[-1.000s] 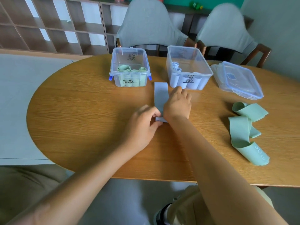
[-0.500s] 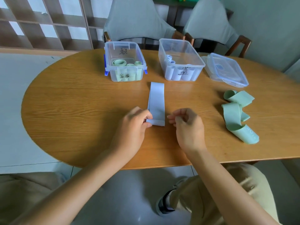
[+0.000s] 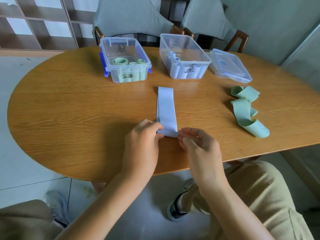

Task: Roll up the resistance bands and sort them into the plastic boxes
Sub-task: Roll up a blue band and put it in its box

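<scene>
Head view: a pale blue resistance band (image 3: 165,108) lies flat on the oval wooden worktop (image 3: 72,108), running lengthwise away from the person. The left hand (image 3: 143,144) pinches the band's near left corner between thumb and curled fingers (image 3: 158,127). The right hand (image 3: 199,148) has its fingers bent, thumb and forefinger tips at the band's near right corner; whether they actually grip it I cannot tell. Beyond the band stand two clear plastic boxes, each with dark handwriting on the wall: the left box (image 3: 126,58), with blue clips, holds rolled green bands (image 3: 129,62); the right box (image 3: 183,56) holds rolled blue bands (image 3: 174,56). A clear lid (image 3: 229,65) lies just right of that box. Unrolled green bands (image 3: 245,108) lie in a loose heap towards the right edge.
</scene>
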`<move>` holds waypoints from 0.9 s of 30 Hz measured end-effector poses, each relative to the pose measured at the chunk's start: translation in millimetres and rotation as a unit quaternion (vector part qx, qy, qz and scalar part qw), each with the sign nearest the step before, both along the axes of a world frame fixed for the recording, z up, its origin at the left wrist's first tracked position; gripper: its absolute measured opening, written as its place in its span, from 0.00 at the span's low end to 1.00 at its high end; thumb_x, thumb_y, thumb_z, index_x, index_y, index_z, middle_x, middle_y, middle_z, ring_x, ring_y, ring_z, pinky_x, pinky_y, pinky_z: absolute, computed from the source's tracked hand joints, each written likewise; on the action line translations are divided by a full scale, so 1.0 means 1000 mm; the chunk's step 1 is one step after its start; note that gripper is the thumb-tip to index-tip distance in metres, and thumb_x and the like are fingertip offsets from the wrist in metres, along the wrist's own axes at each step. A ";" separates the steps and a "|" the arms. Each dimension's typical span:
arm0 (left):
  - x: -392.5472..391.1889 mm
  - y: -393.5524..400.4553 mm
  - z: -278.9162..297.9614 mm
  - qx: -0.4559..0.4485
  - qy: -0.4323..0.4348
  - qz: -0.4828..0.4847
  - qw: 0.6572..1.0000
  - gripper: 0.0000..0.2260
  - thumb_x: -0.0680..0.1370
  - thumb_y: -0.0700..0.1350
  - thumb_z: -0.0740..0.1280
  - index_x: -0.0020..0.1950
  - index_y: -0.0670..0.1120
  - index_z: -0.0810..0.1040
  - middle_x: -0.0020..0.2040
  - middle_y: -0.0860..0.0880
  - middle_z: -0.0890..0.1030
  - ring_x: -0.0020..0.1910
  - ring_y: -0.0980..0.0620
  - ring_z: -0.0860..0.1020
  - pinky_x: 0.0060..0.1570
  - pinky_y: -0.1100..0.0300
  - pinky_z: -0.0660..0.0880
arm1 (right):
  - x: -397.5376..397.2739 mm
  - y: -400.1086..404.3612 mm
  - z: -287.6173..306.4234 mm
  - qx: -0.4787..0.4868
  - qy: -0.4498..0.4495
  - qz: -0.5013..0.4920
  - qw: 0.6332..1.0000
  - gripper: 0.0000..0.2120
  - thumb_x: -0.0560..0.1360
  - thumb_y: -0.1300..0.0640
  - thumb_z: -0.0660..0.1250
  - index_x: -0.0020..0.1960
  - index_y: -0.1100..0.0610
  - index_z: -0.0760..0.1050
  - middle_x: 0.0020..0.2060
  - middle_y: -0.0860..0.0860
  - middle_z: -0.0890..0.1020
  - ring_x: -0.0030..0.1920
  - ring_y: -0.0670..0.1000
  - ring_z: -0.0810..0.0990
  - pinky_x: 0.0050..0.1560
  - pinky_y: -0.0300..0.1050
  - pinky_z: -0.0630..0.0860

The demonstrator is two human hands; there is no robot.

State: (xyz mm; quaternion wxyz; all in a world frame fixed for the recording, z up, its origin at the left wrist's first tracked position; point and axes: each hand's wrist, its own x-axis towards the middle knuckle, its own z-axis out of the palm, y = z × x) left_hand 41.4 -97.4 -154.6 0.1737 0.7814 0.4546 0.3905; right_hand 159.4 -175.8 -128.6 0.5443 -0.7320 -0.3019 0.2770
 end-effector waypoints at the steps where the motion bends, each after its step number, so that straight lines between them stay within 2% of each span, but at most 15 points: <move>1: 0.000 -0.001 0.001 -0.001 0.000 0.006 1.000 0.10 0.70 0.33 0.77 0.47 0.45 0.85 0.42 0.51 0.82 0.39 0.50 0.80 0.38 0.64 0.67 | -0.001 0.000 0.001 -0.001 0.006 -0.005 1.000 0.13 0.77 0.65 0.63 0.50 0.50 0.82 0.45 0.45 0.87 0.51 0.44 0.85 0.61 0.53 0.79; 4: 0.001 -0.004 0.003 -0.008 -0.012 0.022 1.000 0.09 0.69 0.36 0.78 0.46 0.46 0.85 0.41 0.50 0.84 0.39 0.48 0.82 0.36 0.54 0.77 | -0.001 0.001 0.003 -0.008 0.026 -0.005 1.000 0.13 0.77 0.65 0.63 0.50 0.50 0.82 0.45 0.45 0.87 0.52 0.45 0.85 0.62 0.53 0.78; 7: 0.002 -0.009 0.005 -0.043 -0.032 0.044 0.998 0.08 0.72 0.39 0.77 0.47 0.48 0.84 0.41 0.51 0.86 0.41 0.48 0.84 0.39 0.50 0.80 | 0.000 0.001 0.004 -0.015 0.025 0.005 1.000 0.13 0.77 0.65 0.63 0.51 0.51 0.82 0.46 0.47 0.87 0.53 0.44 0.84 0.63 0.53 0.78; 11: 0.000 -0.019 0.010 -0.114 -0.079 0.049 0.989 0.12 0.76 0.42 0.73 0.57 0.51 0.84 0.50 0.54 0.87 0.48 0.55 0.85 0.51 0.51 0.81 | -0.001 -0.003 0.008 -0.025 0.010 0.028 0.999 0.14 0.77 0.66 0.63 0.53 0.50 0.81 0.48 0.46 0.87 0.54 0.42 0.83 0.62 0.49 0.78; 14: -0.003 -0.024 0.014 -0.140 -0.093 0.040 0.985 0.15 0.77 0.40 0.71 0.63 0.51 0.83 0.54 0.55 0.86 0.52 0.60 0.83 0.57 0.56 0.79 | -0.001 -0.004 0.010 -0.031 -0.004 0.033 0.999 0.15 0.77 0.66 0.64 0.54 0.49 0.80 0.48 0.44 0.86 0.53 0.40 0.83 0.59 0.46 0.79; 17: -0.005 -0.025 0.017 -0.155 -0.105 0.033 0.982 0.16 0.79 0.38 0.68 0.64 0.50 0.82 0.56 0.55 0.85 0.54 0.61 0.82 0.58 0.64 0.77 | -0.001 -0.002 0.011 -0.038 0.002 0.026 0.999 0.15 0.77 0.65 0.64 0.54 0.47 0.79 0.49 0.43 0.86 0.51 0.42 0.83 0.56 0.46 0.79; 23: -0.009 -0.031 0.016 -0.191 -0.128 0.022 0.973 0.17 0.80 0.38 0.66 0.67 0.49 0.80 0.59 0.56 0.84 0.57 0.64 0.80 0.59 0.71 0.73 | -0.006 -0.003 0.013 -0.037 -0.002 0.033 0.999 0.14 0.76 0.65 0.64 0.54 0.47 0.79 0.48 0.42 0.86 0.49 0.40 0.83 0.52 0.42 0.78; 27: -0.007 -0.038 0.016 -0.183 -0.120 0.015 0.976 0.18 0.80 0.39 0.66 0.70 0.49 0.78 0.61 0.54 0.83 0.59 0.59 0.81 0.62 0.63 0.75 | -0.009 -0.006 0.016 -0.023 0.035 0.031 0.999 0.16 0.77 0.67 0.63 0.55 0.48 0.77 0.47 0.40 0.86 0.46 0.38 0.83 0.47 0.38 0.76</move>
